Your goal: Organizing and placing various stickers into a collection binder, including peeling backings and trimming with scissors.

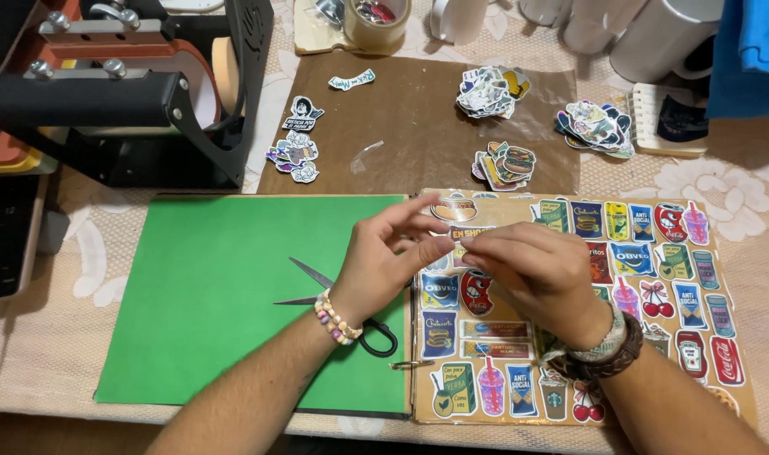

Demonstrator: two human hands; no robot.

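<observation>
My left hand [384, 261] and my right hand [536, 270] meet over the left part of a brown sticker sheet [738, 396], fingertips pinching a small sticker [467, 235] between them. The sheet carries several colourful cut-out stickers of drinks, cans and food. A beaded bracelet circles my left wrist and braided bands my right. Black-handled scissors [363, 324] lie open on a green paper sheet [199, 295], partly under my left wrist.
A black mug heat press [131, 93] stands at the back left. Piles of cut stickers [490, 91] lie on a brown mat [418, 126]. A tape roll [376, 25], white mugs [654, 34] and a small notebook [667, 118] line the back.
</observation>
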